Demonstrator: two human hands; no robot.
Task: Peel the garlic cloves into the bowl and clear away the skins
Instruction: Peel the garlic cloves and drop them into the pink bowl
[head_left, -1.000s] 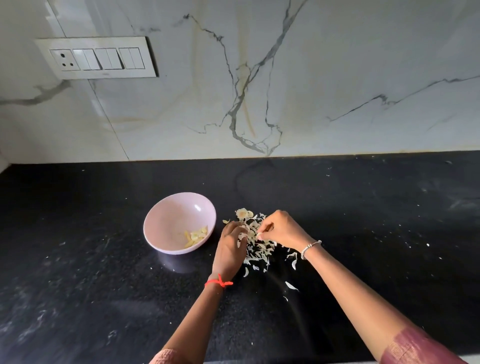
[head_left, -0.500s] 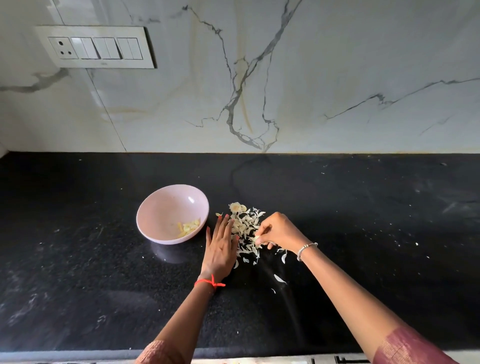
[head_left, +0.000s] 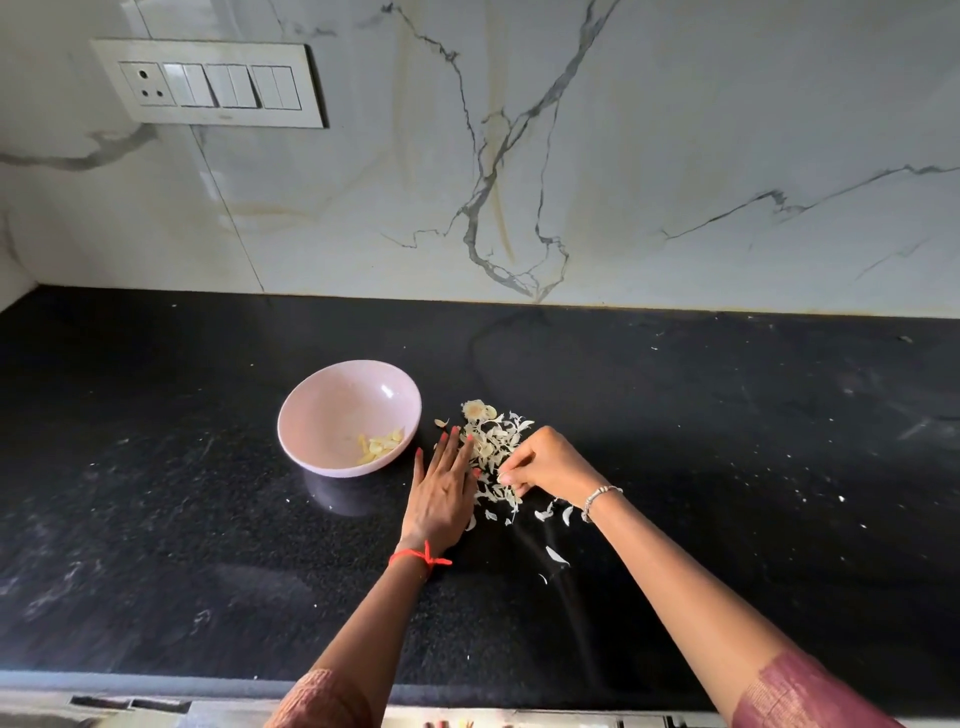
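A pale pink bowl (head_left: 332, 410) stands on the black counter with several peeled garlic cloves (head_left: 381, 446) inside. To its right lies a pile of white garlic skins (head_left: 496, 436). My left hand (head_left: 444, 491) lies flat on the counter, fingers straight, against the left side of the pile. On the pile's right side my right hand (head_left: 545, 465) has its fingers curled and pinches at skins. A few loose skins (head_left: 556, 555) are scattered nearer to me.
The black counter (head_left: 156, 519) runs to a marble wall at the back, with a switch panel (head_left: 210, 83) high on the left. Small white flecks dot the counter at the right. The counter's front edge (head_left: 156, 683) is at the bottom.
My left hand has gone from curled over the skins to flat, with straight fingers beside the pile. The right hand stays at the pile's right side. The camera has tilted slightly.
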